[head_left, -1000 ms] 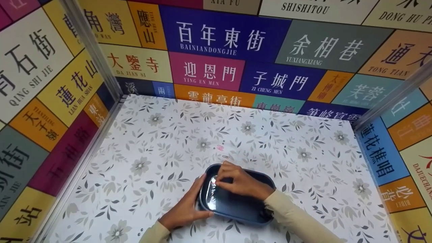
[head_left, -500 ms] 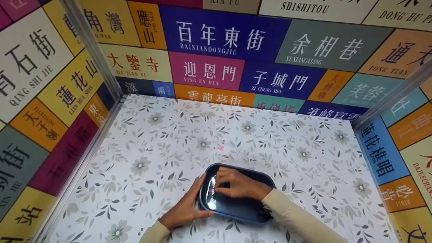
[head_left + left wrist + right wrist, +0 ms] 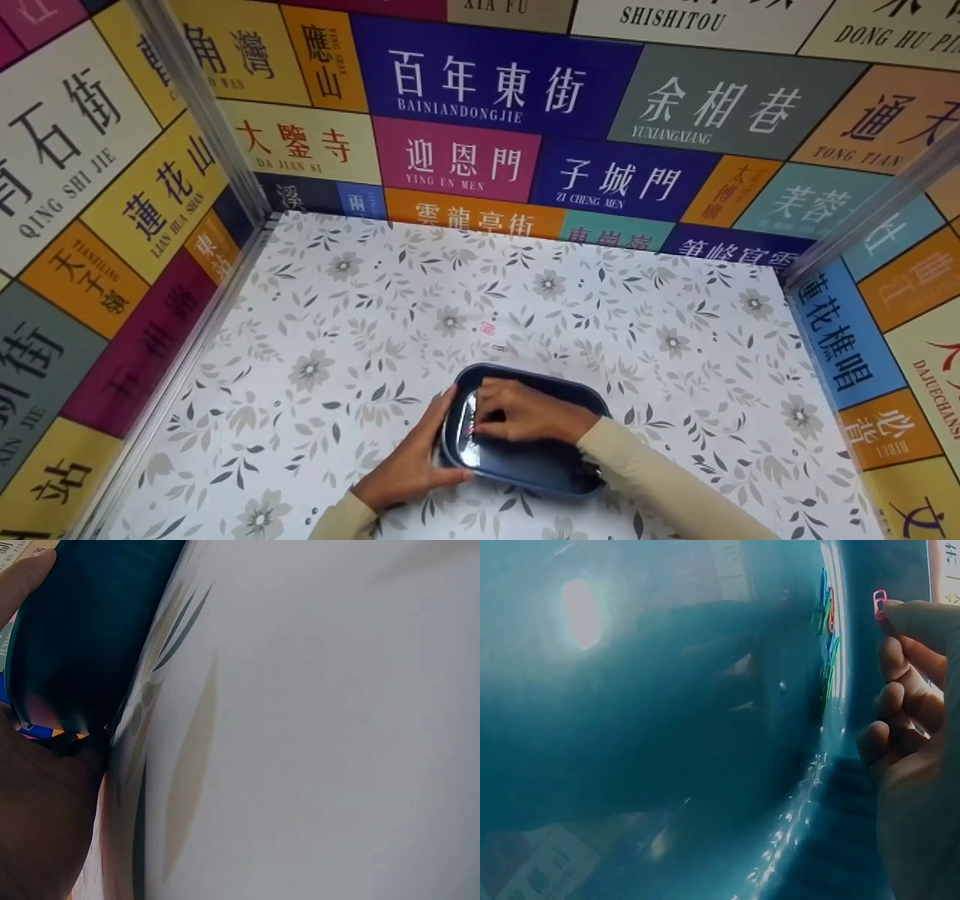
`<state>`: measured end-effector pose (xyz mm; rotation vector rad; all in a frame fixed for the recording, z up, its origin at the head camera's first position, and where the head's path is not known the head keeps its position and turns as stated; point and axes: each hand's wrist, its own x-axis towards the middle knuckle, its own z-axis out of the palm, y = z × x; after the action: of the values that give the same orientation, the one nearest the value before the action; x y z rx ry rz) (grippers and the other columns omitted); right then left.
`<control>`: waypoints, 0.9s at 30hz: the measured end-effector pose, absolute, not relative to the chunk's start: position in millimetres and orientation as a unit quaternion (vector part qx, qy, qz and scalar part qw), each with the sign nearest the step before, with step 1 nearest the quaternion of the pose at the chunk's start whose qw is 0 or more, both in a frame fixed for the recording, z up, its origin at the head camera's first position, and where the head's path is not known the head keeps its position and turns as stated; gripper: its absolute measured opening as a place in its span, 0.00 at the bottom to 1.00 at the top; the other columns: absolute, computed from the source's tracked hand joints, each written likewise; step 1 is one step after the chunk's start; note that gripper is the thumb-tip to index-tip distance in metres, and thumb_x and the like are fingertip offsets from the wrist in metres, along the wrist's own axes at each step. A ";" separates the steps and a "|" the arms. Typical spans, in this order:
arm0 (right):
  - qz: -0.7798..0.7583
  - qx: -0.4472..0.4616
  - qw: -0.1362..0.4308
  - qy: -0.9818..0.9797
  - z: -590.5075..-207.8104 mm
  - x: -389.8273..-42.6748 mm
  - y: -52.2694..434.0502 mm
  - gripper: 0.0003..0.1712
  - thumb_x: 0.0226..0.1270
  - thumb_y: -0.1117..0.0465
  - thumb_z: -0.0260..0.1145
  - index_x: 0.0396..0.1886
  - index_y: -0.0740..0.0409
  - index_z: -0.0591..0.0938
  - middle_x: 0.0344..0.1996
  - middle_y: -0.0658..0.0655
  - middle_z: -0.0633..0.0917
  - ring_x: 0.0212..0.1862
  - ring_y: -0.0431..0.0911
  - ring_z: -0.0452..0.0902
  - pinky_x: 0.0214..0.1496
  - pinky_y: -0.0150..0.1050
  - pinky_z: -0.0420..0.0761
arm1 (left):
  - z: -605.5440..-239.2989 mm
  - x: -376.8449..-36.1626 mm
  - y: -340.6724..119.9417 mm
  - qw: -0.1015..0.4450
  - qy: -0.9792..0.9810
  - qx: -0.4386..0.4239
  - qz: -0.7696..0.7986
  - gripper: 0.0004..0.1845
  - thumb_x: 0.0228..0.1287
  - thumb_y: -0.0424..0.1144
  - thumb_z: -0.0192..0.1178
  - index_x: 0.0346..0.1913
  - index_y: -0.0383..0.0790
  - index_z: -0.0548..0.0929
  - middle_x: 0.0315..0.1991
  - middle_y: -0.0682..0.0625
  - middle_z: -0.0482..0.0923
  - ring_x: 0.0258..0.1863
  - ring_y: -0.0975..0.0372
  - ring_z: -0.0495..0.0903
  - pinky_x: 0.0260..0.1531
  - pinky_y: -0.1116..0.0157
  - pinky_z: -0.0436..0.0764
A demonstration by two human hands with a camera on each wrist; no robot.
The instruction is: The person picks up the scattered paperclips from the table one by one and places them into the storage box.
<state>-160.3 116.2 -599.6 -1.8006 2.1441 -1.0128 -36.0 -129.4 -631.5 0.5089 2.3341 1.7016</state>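
A dark blue rounded box [image 3: 536, 469] rests on the patterned table. My left hand [image 3: 409, 465] holds its left end, fingers along the end wall and thumb against the near side; in the left wrist view, the left hand [image 3: 45, 802] is at the box wall [image 3: 82, 637]. Inside the box, my right hand [image 3: 517, 411] has its fingers bent. In the right wrist view, its thumb and a finger pinch a pink paper clip [image 3: 880, 601]. Several coloured paper clips [image 3: 827, 637] lie along the box's inner edge.
Beyond the box on the table lie a small pink item [image 3: 487, 328] and a thin clip-like item [image 3: 499, 348]. Panels printed with street names [image 3: 465, 157] stand at the back and both sides.
My right hand has moved a little toward me inside the box, from near its far rim. My left hand stays on the box, which has hardly moved.
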 end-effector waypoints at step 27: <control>-0.462 -0.564 0.033 0.684 -566.9 -174.2 125.8 0.07 0.64 0.74 0.80 0.40 0.63 0.93 0.38 0.56 0.91 0.43 0.51 0.88 0.53 0.41 0.88 | -631.9 -37.9 -130.0 0.100 0.789 0.184 0.578 0.69 0.59 0.53 0.83 0.93 0.55 0.44 0.91 0.47 0.44 0.88 0.45 0.45 0.82 0.36 0.50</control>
<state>-174.2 125.8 -566.9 -1.7350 2.1056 -1.4210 -37.9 -130.0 -631.9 0.5427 2.3316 1.7097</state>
